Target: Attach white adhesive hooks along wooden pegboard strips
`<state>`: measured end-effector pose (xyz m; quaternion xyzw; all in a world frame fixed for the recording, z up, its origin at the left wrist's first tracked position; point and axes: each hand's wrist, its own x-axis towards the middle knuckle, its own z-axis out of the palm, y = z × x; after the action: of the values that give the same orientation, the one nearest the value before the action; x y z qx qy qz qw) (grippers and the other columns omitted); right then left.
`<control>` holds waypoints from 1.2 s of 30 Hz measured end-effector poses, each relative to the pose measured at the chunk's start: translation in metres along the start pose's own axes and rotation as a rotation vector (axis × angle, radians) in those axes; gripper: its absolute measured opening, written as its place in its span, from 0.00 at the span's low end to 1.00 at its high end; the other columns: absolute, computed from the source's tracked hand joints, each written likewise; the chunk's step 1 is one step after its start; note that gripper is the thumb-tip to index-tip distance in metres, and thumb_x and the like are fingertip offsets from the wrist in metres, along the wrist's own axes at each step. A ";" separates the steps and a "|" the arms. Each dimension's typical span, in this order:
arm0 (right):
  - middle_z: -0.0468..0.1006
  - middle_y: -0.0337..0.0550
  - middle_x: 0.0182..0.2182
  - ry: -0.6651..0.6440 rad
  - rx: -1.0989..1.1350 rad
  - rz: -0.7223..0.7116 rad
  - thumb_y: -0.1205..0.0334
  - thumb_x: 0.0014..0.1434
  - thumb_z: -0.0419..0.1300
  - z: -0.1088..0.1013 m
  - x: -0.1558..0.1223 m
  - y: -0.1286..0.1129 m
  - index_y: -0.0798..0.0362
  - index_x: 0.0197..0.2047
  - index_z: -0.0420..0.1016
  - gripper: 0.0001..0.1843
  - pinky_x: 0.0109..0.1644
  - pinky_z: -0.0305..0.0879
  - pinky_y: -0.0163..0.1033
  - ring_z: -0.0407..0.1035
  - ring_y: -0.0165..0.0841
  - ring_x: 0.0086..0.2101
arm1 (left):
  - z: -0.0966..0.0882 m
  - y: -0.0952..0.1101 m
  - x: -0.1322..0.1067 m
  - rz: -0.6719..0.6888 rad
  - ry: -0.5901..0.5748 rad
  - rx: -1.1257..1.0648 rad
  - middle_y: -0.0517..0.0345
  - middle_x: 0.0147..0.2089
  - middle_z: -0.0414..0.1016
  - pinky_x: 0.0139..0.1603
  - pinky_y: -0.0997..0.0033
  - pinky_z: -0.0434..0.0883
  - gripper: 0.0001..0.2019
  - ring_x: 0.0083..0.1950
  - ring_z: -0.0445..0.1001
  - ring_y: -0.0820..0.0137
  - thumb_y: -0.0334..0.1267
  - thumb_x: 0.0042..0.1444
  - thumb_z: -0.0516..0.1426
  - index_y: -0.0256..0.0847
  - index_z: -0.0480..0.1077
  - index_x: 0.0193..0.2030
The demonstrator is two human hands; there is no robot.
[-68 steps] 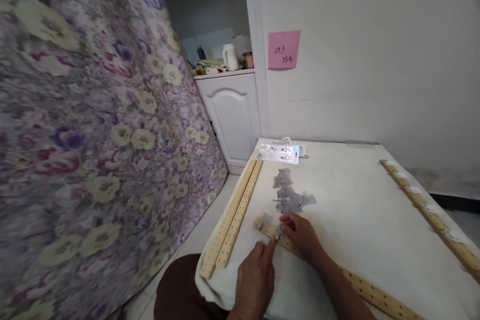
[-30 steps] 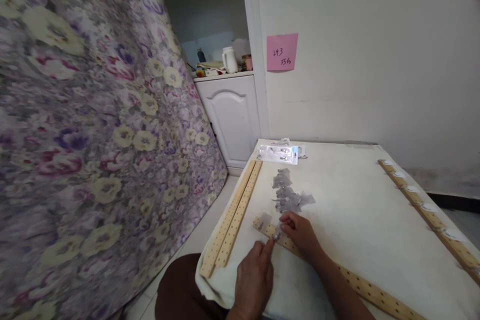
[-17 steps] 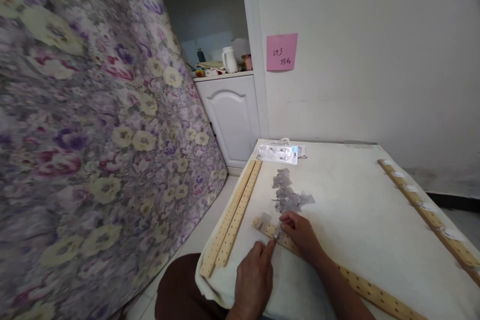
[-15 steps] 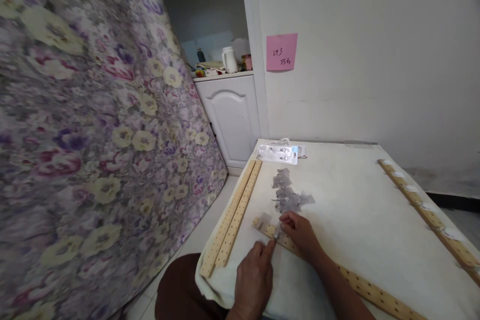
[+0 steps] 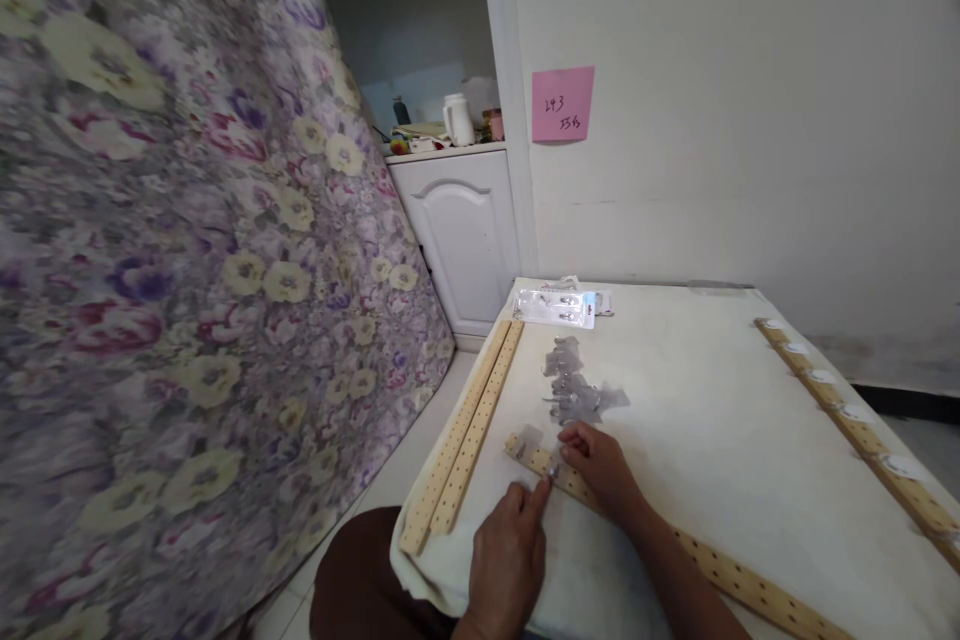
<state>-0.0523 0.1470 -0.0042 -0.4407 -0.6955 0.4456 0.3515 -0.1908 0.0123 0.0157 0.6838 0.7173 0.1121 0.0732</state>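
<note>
A perforated wooden strip lies slantwise on the table, partly under my right arm. Near its far end, a small clear-backed metal hook rests on it. My left hand reaches in from below, index fingertip against this hook, other fingers curled. Just above, my right hand is closed in a pinch at the hook's clear backing; the exact grip is partly hidden by the fingers. Another clear hook sits at the strip's end. Beyond my hands is a pile of clear-backed hooks.
Two perforated wooden strips lie side by side along the table's left edge. One strip with several white-backed pieces runs along the right edge. Clear packaging is at the back, near the wall. A floral curtain hangs at left.
</note>
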 end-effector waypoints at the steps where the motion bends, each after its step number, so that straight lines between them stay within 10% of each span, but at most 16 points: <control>1: 0.79 0.43 0.29 -0.002 -0.002 -0.003 0.63 0.50 0.54 0.000 0.000 0.000 0.53 0.35 0.74 0.10 0.38 0.65 0.37 0.72 0.35 0.32 | 0.000 0.000 0.000 0.003 0.000 0.002 0.59 0.43 0.65 0.41 0.74 0.66 0.29 0.41 0.68 0.71 0.26 0.56 0.46 0.54 0.55 0.64; 36: 0.76 0.38 0.30 -0.007 -0.125 0.102 0.60 0.43 0.63 0.003 -0.001 -0.001 0.50 0.38 0.72 0.15 0.37 0.63 0.35 0.70 0.33 0.30 | 0.004 -0.001 0.002 0.023 0.028 -0.009 0.58 0.44 0.65 0.43 0.73 0.66 0.28 0.42 0.69 0.70 0.27 0.56 0.46 0.53 0.56 0.63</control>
<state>-0.0549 0.1448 -0.0049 -0.4949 -0.6999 0.4202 0.2977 -0.1909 0.0140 0.0121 0.6900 0.7098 0.1261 0.0649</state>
